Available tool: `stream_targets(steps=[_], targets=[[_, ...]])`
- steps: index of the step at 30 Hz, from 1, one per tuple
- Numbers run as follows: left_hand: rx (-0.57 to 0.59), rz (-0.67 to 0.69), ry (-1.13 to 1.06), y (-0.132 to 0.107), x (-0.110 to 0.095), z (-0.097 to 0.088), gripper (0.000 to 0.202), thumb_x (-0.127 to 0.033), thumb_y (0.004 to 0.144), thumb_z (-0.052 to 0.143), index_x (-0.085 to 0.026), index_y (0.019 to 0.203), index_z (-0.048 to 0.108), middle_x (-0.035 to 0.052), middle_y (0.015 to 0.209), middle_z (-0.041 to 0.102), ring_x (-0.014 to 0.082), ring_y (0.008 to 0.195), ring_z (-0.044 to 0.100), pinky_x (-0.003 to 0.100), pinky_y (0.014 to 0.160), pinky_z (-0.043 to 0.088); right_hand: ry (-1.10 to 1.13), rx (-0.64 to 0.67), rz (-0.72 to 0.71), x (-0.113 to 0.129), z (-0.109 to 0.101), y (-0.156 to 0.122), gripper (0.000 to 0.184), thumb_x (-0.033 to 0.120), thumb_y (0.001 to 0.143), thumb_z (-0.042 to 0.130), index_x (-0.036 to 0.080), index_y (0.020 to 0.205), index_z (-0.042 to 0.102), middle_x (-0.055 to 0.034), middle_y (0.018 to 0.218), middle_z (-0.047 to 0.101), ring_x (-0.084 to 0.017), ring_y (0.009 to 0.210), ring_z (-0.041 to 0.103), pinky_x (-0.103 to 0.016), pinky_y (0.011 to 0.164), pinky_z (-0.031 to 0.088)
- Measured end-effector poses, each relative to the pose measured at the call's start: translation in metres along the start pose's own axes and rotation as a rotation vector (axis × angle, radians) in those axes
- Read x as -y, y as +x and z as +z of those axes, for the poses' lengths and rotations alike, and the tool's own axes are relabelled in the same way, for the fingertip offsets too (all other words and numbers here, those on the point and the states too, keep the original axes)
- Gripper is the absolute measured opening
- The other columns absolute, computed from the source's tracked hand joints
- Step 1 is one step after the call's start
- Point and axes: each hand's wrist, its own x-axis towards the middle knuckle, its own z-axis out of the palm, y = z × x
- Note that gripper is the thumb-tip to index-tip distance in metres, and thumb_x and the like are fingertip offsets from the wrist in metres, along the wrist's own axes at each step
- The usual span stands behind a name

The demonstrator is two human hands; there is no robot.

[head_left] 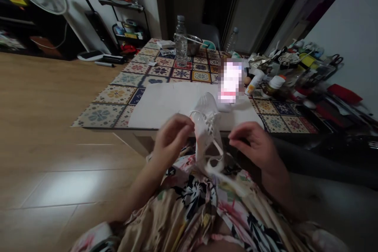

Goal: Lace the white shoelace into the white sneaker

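The left hand pinches the white lace-trimmed shoe at its upper, holding it steady above the lap, just off the front edge of the patterned tile-top desk; the right hand, loosely curled and narrow, hovers just beside it, holding nothing.

The single view is taken from a camera worn on the person's head, facing forward and down; the bare left hand and bare right hand are seen close at lower centre, a tile-patterned tabletop farther off.

White strappy sandal, laced, held upright
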Motion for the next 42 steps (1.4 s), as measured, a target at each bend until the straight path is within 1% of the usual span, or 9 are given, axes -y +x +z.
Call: stream_targets(steps=[4, 6, 13, 18, 25, 29, 32, 36, 42], targets=[[0.367, 0.050, 0.211, 0.000, 0.011, 0.006, 0.013, -0.018, 0.090, 0.061, -0.018, 0.101, 0.068, 0.0078, 0.102, 0.062, 0.0176, 0.092, 0.060, 0.029, 0.080, 0.050, -0.216, 0.272, -0.072, -0.012, 0.012, 0.024, 0.009, 0.025, 0.095, 0.059, 0.022, 0.101, 0.065, -0.0056, 0.096, 0.068, -0.020, 0.090, 0.064, -0.033, 0.081, 0.053], [0.433, 0.074, 0.230, 0.001, 0.014, 0.009, 0.015, -0.016, 0.089, 0.061, -0.018, 0.102, 0.069, 0.0087, 0.105, 0.060, 0.0179, 0.093, 0.059, 0.029, 0.080, 0.050, -0.238, 0.326, -0.102, -0.014, 0.020, 0.026, 0.014, 0.021, 0.094, 0.058, 0.022, 0.106, 0.064, -0.0067, 0.101, 0.066, -0.020, 0.094, 0.063, -0.034, 0.083, 0.053], [0.473, -0.006, -0.023, -0.003, 0.018, 0.013, 0.023, -0.033, 0.093, 0.063, -0.018, 0.079, 0.072, 0.0086, 0.098, 0.059, 0.0201, 0.096, 0.056, 0.031, 0.084, 0.047, -0.175, 0.203, -0.145, -0.020, 0.033, 0.020, 0.009, 0.018, 0.094, 0.055, 0.022, 0.091, 0.062, -0.0054, 0.089, 0.062, -0.019, 0.085, 0.061, -0.031, 0.076, 0.051], [0.246, -0.106, -0.424, -0.008, 0.019, 0.005, 0.033, -0.044, 0.082, 0.076, -0.017, 0.065, 0.066, 0.0052, 0.091, 0.054, 0.0167, 0.085, 0.055, 0.028, 0.076, 0.047, 0.080, 0.181, -0.093, -0.023, 0.024, 0.022, 0.018, 0.037, 0.093, 0.063, 0.022, 0.082, 0.064, -0.0039, 0.089, 0.061, -0.018, 0.084, 0.060, -0.031, 0.075, 0.050], [-0.015, 0.155, -0.680, -0.004, 0.001, -0.018, 0.044, -0.043, 0.074, 0.082, -0.018, 0.054, 0.051, 0.0005, 0.075, 0.046, 0.0128, 0.071, 0.051, 0.023, 0.064, 0.049, 0.560, -0.249, 0.015, -0.005, 0.007, 0.023, 0.040, 0.058, 0.082, 0.069, 0.026, 0.068, 0.050, 0.0051, 0.053, 0.043, -0.015, 0.047, 0.046, -0.030, 0.050, 0.045], [0.143, 0.187, -0.542, -0.011, -0.006, -0.019, 0.018, -0.036, 0.081, 0.078, -0.025, 0.069, 0.070, -0.0011, 0.063, 0.050, 0.0107, 0.056, 0.050, 0.022, 0.051, 0.045, 0.417, -0.506, 0.041, 0.000, 0.011, 0.018, 0.031, 0.054, 0.087, 0.065, 0.027, 0.077, 0.056, 0.0049, 0.055, 0.047, -0.011, 0.040, 0.039, -0.024, 0.038, 0.029], [0.213, -0.056, -0.276, -0.016, -0.005, -0.008, 0.012, -0.033, 0.081, 0.078, -0.023, 0.087, 0.079, 0.0025, 0.066, 0.064, 0.0121, 0.058, 0.057, 0.023, 0.054, 0.047, 0.094, -0.336, -0.047, 0.001, 0.022, 0.011, 0.020, 0.042, 0.092, 0.064, 0.025, 0.082, 0.064, 0.0014, 0.063, 0.060, -0.013, 0.050, 0.053, -0.025, 0.045, 0.041], [0.220, -0.297, -0.217, -0.016, 0.000, 0.011, 0.035, -0.037, 0.072, 0.085, -0.020, 0.102, 0.079, 0.0013, 0.067, 0.066, 0.0099, 0.054, 0.053, 0.022, 0.052, 0.046, -0.203, 0.050, -0.326, 0.006, 0.038, 0.009, 0.016, 0.026, 0.098, 0.055, 0.023, 0.088, 0.067, -0.0016, 0.073, 0.069, -0.015, 0.066, 0.064, -0.027, 0.062, 0.050], [0.235, -0.387, -0.362, -0.013, 0.002, 0.017, 0.047, -0.033, 0.067, 0.088, -0.018, 0.109, 0.074, -0.0019, 0.064, 0.063, 0.0076, 0.050, 0.051, 0.020, 0.051, 0.046, -0.356, 0.146, -0.444, 0.008, 0.044, 0.012, 0.013, 0.020, 0.099, 0.047, 0.021, 0.097, 0.060, -0.0048, 0.082, 0.071, -0.016, 0.072, 0.066, -0.026, 0.064, 0.050]])
